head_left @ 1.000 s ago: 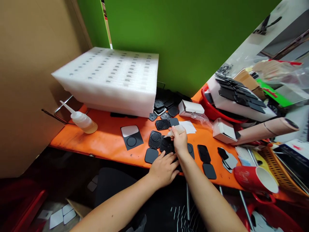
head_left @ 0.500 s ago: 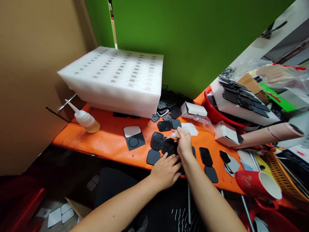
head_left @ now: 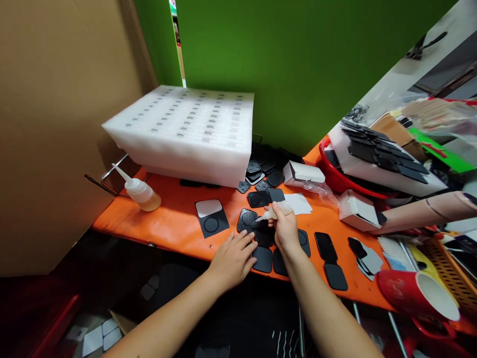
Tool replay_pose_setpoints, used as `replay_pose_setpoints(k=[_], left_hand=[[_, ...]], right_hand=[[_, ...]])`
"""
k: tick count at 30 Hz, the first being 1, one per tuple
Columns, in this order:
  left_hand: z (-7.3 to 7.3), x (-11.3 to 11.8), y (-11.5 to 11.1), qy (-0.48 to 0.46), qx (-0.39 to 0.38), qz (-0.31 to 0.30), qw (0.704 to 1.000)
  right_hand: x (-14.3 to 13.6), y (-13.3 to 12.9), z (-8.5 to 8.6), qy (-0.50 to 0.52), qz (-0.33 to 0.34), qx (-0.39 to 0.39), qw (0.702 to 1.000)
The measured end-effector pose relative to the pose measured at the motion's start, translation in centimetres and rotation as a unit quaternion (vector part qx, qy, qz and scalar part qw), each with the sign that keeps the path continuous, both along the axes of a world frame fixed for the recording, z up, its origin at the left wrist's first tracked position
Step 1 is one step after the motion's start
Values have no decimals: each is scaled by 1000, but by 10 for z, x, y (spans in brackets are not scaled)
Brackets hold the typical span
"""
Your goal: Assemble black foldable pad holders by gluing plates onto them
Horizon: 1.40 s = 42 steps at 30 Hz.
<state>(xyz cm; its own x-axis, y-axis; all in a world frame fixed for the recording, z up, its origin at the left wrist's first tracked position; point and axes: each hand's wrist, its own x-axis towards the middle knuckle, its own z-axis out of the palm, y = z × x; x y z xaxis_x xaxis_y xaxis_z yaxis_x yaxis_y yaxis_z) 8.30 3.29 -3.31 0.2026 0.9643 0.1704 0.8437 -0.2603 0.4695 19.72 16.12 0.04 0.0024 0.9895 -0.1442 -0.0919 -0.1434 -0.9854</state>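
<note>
My right hand (head_left: 286, 229) is closed around a small translucent squeeze bottle (head_left: 269, 214). Its narrow nozzle points left and down, with the tip at a ridged black hinged square piece (head_left: 247, 219). Whether the tip touches it I cannot tell. Fingers spread, my left hand (head_left: 234, 258) lies flat at that piece's near edge and partly covers it. Beside my left fingertips is a flat black square flap (head_left: 263, 259). More black hinged pieces lie close by, some partly hidden under my right hand and wrist.
On the orange tabletop (head_left: 175, 223) stand a larger squeeze bottle (head_left: 143, 195) and a white foam block (head_left: 194, 159). A black card with a ring (head_left: 211, 224) lies nearer. To the right are white boxes (head_left: 303, 174), a red basin (head_left: 335, 174) and a red mug (head_left: 406, 293).
My left hand has shifted left, onto the leftmost hinged piece. The bottle's nozzle has moved from the neighbouring piece to this one. The whole view has shifted slightly.
</note>
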Motion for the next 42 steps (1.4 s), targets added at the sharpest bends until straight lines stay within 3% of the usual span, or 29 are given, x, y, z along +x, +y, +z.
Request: replay_pose_setpoints(k=[6,11,16,28,34,42], left_hand=[[-7,3,-4,12,23,21,999],[-9,3,-2,17,34,22,999],[-13,2,-2,26,45,18,998],[-11,2,-2,29,40,14,999],[-10,2,-2,33,45,15,998],[-10,3,-1,44,53,18,997]], right_hand=[[-6,-5,-8,-158,37,45,986],[-6,-6,-19,-204,26,77,975],[-5,-4,-24,-208,20,90,974],[-21,17,-9,-98,14,32,995],[-39,23,-16,-134,26,35,990],[-38,25,-18,-77,12,10,997]])
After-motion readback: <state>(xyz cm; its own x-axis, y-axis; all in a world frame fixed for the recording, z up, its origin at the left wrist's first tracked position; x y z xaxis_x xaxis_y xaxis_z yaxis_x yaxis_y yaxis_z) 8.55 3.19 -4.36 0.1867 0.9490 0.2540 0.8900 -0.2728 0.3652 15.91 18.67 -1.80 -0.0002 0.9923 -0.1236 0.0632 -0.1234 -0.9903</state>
